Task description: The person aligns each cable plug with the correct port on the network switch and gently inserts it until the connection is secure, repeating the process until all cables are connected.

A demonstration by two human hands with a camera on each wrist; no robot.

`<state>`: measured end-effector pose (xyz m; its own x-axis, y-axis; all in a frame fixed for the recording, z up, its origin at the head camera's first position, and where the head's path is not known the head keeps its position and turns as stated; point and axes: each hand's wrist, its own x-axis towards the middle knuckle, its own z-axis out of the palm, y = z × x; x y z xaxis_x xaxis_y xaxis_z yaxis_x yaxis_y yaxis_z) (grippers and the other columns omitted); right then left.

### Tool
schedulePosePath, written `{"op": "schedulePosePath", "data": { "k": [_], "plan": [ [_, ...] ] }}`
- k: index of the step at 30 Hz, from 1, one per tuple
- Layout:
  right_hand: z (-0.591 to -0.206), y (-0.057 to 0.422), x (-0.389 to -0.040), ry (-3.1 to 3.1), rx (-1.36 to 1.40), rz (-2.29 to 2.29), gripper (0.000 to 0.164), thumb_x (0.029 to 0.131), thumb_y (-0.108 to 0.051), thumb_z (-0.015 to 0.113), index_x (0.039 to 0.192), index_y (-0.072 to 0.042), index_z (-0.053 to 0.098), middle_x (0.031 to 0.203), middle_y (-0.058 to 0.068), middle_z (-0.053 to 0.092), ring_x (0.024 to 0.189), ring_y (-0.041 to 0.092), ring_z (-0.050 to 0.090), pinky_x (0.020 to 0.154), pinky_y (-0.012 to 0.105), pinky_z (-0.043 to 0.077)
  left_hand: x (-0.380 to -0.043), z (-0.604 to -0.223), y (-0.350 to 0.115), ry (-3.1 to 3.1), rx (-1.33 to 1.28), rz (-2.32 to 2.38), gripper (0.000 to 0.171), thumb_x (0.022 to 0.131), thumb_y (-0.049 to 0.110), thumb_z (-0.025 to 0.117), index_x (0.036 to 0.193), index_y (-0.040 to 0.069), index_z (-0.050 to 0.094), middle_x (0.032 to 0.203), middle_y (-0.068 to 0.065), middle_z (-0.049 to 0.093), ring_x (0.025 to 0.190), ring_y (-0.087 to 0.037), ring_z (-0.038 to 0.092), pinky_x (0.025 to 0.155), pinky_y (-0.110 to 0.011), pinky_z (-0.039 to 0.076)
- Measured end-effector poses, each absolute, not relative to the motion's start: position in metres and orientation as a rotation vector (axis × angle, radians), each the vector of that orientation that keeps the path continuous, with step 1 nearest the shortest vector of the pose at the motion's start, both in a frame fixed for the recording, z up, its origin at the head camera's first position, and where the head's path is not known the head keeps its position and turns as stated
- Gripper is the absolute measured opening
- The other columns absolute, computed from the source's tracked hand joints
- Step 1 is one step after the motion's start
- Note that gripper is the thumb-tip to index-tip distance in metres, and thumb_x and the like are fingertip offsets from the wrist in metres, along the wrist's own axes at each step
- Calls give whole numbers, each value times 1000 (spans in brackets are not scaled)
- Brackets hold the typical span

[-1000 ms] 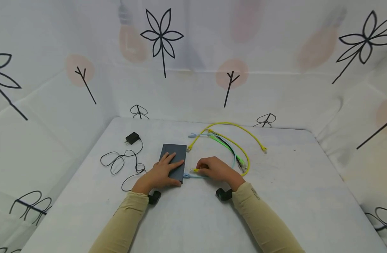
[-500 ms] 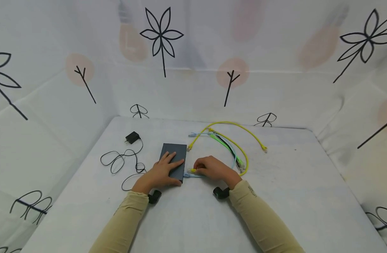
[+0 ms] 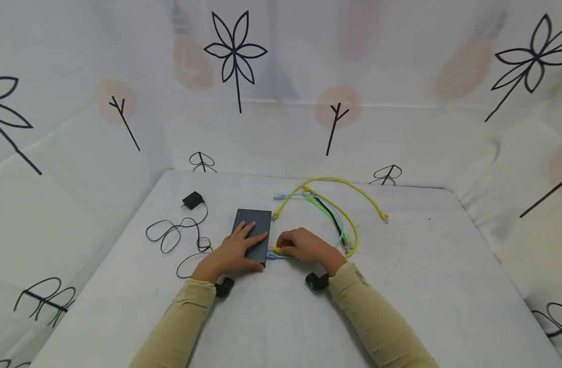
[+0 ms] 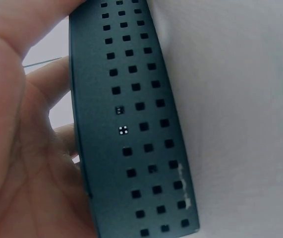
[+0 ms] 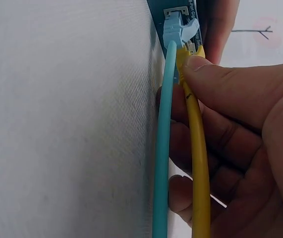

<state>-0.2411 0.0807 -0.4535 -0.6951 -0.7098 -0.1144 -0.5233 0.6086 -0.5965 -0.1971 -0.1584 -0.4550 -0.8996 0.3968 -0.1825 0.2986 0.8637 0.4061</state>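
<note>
A dark blue-grey network switch (image 3: 260, 221) lies on the table. My left hand (image 3: 237, 251) rests on its top with the fingers spread; the left wrist view shows the switch's vented side (image 4: 141, 126) beside the palm. A light blue network cable (image 5: 165, 144) is plugged into a port on the switch's right side. Just beside that plug, my right hand (image 3: 304, 248) pinches the yellow network cable (image 5: 199, 158) by its plug (image 5: 182, 62) between thumb and fingers. The yellow plug's tip is at the port face; how far in it sits cannot be told.
Another yellow cable (image 3: 338, 179) arcs behind the right hand. Green (image 3: 326, 210) and black cables lie under the curve of the held one. A black power adapter (image 3: 192, 200) with a thin looped cord (image 3: 180, 225) lies left of the switch.
My right hand has moved left with the yellow cable, bringing its plug up to the switch beside the light blue one. The left hand has stayed on the switch.
</note>
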Motion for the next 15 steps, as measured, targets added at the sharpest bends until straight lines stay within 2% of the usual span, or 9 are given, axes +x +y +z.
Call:
{"op": "schedulePosePath", "data": {
  "k": [15],
  "plan": [
    [-455,76,-243,2500,-984,-747,13,97,-23,60,105,-19,69,97,-8,70,86,6,61,82,31,50,-195,-450,-157,2771,538,561,86,78,57,74,151,36,33,164,-6,11,152,-35,-1,111,-66,23]
  ]
}}
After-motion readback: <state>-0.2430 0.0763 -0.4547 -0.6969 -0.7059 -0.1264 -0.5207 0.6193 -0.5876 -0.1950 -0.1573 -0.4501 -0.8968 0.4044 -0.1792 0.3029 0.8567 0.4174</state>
